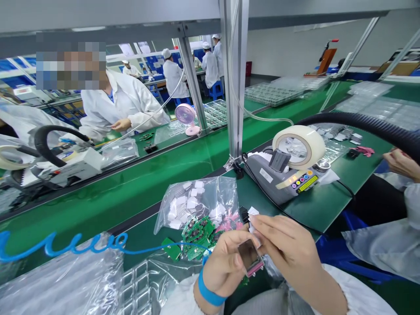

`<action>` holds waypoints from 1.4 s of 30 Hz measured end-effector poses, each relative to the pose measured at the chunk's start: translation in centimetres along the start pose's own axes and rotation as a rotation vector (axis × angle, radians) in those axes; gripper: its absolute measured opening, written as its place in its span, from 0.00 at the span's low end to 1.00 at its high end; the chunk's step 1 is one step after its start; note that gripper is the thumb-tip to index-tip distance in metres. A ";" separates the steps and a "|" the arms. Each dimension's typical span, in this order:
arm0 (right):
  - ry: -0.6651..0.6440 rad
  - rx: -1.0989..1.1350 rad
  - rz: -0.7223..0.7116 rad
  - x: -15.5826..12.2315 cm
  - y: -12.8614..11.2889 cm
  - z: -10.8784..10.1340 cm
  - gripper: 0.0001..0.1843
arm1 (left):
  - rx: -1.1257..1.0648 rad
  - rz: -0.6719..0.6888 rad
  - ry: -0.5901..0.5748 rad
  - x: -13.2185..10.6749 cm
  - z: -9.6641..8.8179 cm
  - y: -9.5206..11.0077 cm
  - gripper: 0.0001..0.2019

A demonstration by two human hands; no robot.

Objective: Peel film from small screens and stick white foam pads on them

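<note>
My left hand (pixel 223 262) is closed round a small square display module (pixel 249 253) with a dark screen and a pink lower edge. A blue wrist strap (pixel 210 286) with a coiled blue cord (pixel 88 247) circles that wrist. My right hand (pixel 288 245) is closed at the module's upper edge, thumb and fingers together round a small white tab (pixel 252 212); its far side is hidden by the fingers. Just beyond my hands lie a pile of green circuit boards (pixel 200 232), some pink pieces (pixel 229 222) and a clear bag (pixel 197 201) of white-tabbed parts.
A grey machine (pixel 272 175) carries a large tape roll (pixel 300 146). Clear plastic trays (pixel 134 284) lie at front left. A metal post (pixel 234 87) rises ahead beside a green conveyor belt (pixel 183 162). Co-workers' hands show across the belt (pixel 121 124) and at right (pixel 403 164).
</note>
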State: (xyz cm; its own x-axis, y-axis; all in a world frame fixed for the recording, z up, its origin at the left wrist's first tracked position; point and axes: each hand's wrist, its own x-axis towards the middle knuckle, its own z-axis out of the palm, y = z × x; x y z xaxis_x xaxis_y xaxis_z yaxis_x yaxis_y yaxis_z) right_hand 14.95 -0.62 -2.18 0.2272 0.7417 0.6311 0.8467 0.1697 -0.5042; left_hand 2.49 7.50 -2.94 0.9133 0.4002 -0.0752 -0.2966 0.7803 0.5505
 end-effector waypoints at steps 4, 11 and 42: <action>0.046 0.097 0.107 -0.1 -0.2 0.0 0.09 | 0.052 -0.008 -0.004 -0.1 0.2 -0.3 0.18; 0.153 0.158 0.157 -1.6 -1.4 -1.8 0.08 | -0.068 -0.004 -0.064 0.0 0.1 -0.7 0.16; -0.165 1.680 1.026 -4.6 -0.7 0.1 0.16 | 0.104 0.013 -0.211 0.0 -0.6 -2.2 0.18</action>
State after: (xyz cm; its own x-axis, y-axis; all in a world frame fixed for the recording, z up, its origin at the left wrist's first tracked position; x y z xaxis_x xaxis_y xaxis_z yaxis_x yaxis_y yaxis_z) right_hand 13.30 -4.13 -4.78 0.1273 0.9691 -0.2114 -0.8031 -0.0243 -0.5953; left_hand 2.95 6.02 -4.61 0.9510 0.2919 0.1024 -0.2885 0.7177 0.6337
